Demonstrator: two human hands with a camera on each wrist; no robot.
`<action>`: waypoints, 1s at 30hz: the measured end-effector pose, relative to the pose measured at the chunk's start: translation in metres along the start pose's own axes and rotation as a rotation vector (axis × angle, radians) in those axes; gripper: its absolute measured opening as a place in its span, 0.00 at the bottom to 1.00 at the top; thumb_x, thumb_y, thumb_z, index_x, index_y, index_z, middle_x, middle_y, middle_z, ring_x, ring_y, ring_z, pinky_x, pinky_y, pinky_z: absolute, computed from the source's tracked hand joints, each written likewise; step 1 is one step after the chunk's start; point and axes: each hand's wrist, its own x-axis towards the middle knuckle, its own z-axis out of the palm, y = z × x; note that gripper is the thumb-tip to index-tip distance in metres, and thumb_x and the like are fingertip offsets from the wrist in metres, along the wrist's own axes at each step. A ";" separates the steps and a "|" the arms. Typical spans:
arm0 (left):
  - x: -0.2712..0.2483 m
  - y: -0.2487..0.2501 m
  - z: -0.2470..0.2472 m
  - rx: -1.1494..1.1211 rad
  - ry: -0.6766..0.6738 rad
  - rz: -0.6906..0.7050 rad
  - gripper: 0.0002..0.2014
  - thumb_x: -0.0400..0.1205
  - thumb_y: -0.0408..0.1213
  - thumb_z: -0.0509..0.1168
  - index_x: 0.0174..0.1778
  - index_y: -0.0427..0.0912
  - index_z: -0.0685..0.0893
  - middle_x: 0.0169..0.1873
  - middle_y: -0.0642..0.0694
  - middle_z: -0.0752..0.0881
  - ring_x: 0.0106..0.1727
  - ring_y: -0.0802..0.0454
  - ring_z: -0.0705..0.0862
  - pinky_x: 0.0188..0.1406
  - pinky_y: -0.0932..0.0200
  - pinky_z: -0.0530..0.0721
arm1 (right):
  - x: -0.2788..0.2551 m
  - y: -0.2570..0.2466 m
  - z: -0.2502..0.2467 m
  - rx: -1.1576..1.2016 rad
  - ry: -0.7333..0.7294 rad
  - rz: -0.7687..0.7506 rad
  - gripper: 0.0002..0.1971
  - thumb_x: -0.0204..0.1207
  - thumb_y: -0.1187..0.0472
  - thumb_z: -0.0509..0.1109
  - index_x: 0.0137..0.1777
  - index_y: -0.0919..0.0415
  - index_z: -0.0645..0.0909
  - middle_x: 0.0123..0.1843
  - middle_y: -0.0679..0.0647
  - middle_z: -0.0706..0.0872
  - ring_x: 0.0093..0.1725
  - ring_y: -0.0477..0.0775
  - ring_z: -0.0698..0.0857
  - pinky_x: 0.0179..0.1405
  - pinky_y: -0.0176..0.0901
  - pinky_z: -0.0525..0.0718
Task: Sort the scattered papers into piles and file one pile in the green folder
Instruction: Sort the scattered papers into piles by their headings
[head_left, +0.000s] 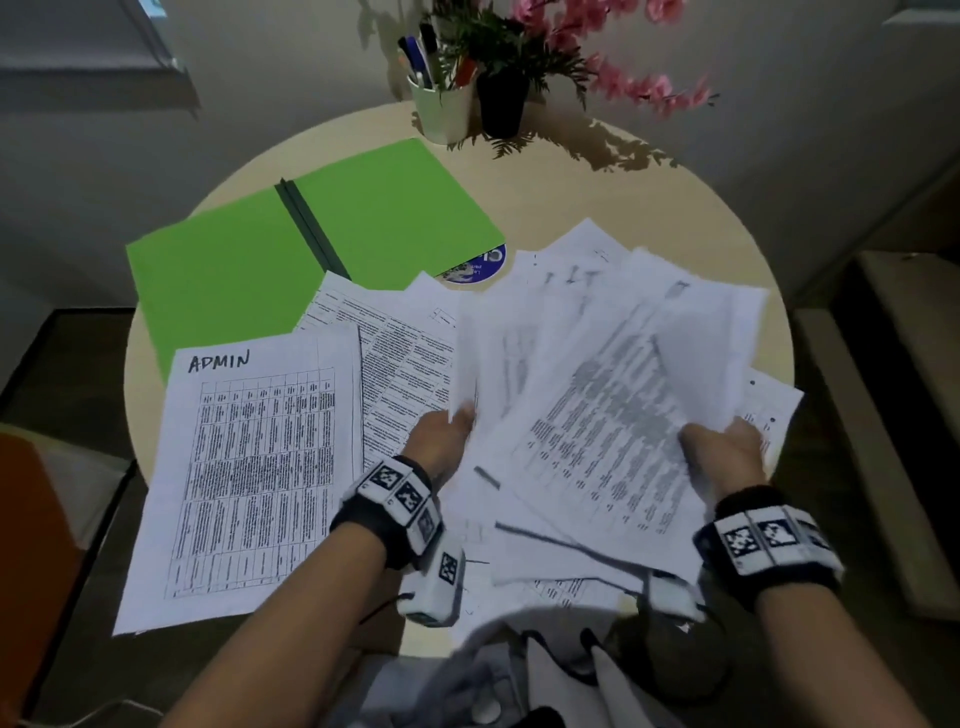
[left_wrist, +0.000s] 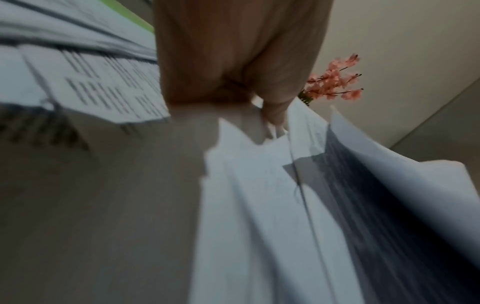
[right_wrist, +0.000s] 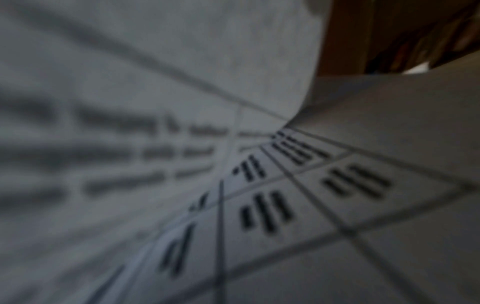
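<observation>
An open green folder (head_left: 374, 218) lies at the back left of the round table (head_left: 623, 176). A sheet headed ADMIN (head_left: 249, 467) lies flat at the front left. Loose printed papers (head_left: 597, 415) are fanned over the table's right half, some lifted and blurred. My left hand (head_left: 447, 436) pinches the lower edge of a raised sheet (left_wrist: 272, 185); the thumb (left_wrist: 275, 111) shows on it in the left wrist view. My right hand (head_left: 727, 447) grips the right edge of several lifted sheets (right_wrist: 233, 164), which fill its wrist view.
A pale cup of pens (head_left: 441, 104) and a dark pot of pink flowers (head_left: 504, 98) stand at the table's far edge. A blue disc (head_left: 478, 267) peeks from under the folder's corner. An orange seat (head_left: 31, 545) is at the left.
</observation>
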 end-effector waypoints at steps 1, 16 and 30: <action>0.002 -0.001 -0.004 -0.077 -0.081 -0.035 0.34 0.75 0.70 0.52 0.26 0.42 0.83 0.22 0.45 0.80 0.22 0.50 0.78 0.32 0.60 0.76 | -0.003 0.002 0.012 -0.056 -0.074 -0.003 0.21 0.72 0.76 0.61 0.66 0.72 0.73 0.49 0.66 0.81 0.35 0.60 0.79 0.33 0.41 0.78; -0.028 0.055 -0.041 -0.089 -0.083 0.440 0.12 0.81 0.26 0.63 0.32 0.42 0.76 0.26 0.48 0.75 0.24 0.61 0.76 0.26 0.68 0.77 | -0.026 -0.047 0.042 0.208 -0.283 -0.123 0.13 0.69 0.73 0.60 0.42 0.52 0.71 0.28 0.45 0.72 0.26 0.48 0.69 0.27 0.35 0.66; -0.058 0.109 -0.103 -0.542 -0.091 0.925 0.24 0.51 0.45 0.83 0.42 0.47 0.89 0.36 0.61 0.92 0.43 0.63 0.88 0.46 0.70 0.85 | -0.091 -0.130 0.035 0.309 -0.164 -0.652 0.17 0.69 0.77 0.57 0.51 0.56 0.69 0.38 0.43 0.75 0.32 0.30 0.79 0.28 0.14 0.74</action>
